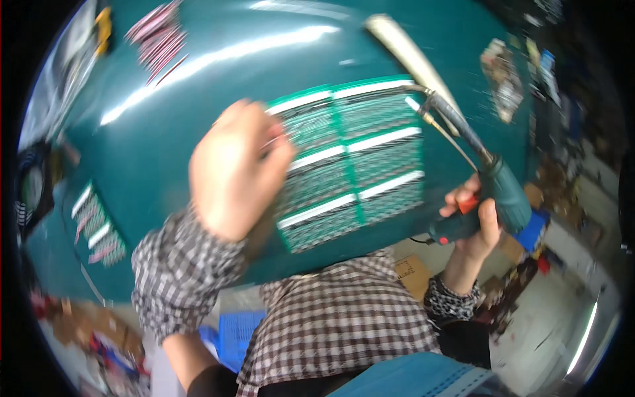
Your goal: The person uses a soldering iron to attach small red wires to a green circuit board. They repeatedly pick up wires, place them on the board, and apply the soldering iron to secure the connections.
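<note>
A panel of green circuit boards (350,169) with white strips and rows of small parts lies on the green bench mat. My left hand (231,169) is over its left edge, fingers pinched together and blurred by motion. A thin pale line shows at its fingertips, too smeared to name. My right hand (477,215) grips a green soldering gun (508,195) with a red trigger. The gun's metal barrel and thin feed tube point up and left. Its tip is near the panel's upper right corner, and I cannot tell whether they touch.
Red-and-white wires (159,40) lie in a bundle at the far left. A smaller green board piece (99,225) with wires on it is at the left. A long cream-coloured bar (403,46) lies behind the gun's barrel. A crumpled clump (503,79) sits at the far right.
</note>
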Action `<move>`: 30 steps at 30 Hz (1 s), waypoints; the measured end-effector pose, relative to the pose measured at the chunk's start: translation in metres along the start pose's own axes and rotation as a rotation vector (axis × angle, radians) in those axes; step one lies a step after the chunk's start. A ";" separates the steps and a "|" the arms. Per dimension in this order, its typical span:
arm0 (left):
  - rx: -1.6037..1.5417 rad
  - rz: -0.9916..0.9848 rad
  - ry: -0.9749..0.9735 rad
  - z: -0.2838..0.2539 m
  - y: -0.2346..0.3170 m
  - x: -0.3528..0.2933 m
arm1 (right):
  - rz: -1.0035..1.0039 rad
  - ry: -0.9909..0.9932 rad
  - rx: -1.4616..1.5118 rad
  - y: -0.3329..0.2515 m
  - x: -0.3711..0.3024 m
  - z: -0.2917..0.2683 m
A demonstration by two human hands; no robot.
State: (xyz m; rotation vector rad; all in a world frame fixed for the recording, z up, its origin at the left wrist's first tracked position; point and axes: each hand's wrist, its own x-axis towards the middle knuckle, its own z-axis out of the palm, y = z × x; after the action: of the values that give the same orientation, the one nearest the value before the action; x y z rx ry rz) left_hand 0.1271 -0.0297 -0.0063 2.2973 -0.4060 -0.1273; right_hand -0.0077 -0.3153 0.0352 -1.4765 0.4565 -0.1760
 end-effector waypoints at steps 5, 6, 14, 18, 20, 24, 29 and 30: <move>-0.050 -0.114 -0.065 -0.002 0.006 0.000 | -0.440 0.412 -0.158 -0.049 0.000 -0.064; -0.064 -0.123 -0.069 -0.002 0.006 0.000 | -0.519 0.528 -0.223 -0.054 0.000 -0.071; -0.042 -0.138 -0.088 -0.001 0.003 0.000 | -0.451 0.731 -0.353 -0.010 0.047 -0.072; -0.010 -0.126 -0.097 -0.007 -0.001 0.001 | -0.148 0.484 0.017 -0.016 0.017 -0.067; -0.026 -0.103 -0.095 -0.007 -0.004 0.001 | -0.068 0.336 0.163 -0.014 0.006 -0.063; -0.039 -0.064 -0.090 -0.007 -0.004 0.001 | 0.035 0.116 0.329 -0.016 -0.003 -0.041; 0.014 -0.050 -0.081 -0.007 0.001 0.000 | 0.110 0.005 0.319 -0.018 -0.004 -0.019; 0.033 -0.039 -0.071 -0.007 0.001 0.000 | 0.116 -0.007 0.313 -0.018 -0.003 -0.014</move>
State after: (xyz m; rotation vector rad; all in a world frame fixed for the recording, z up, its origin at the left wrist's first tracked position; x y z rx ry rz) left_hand 0.1283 -0.0254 -0.0004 2.3385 -0.4030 -0.2241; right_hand -0.0126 -0.3285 0.0533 -1.1410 0.4837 -0.1430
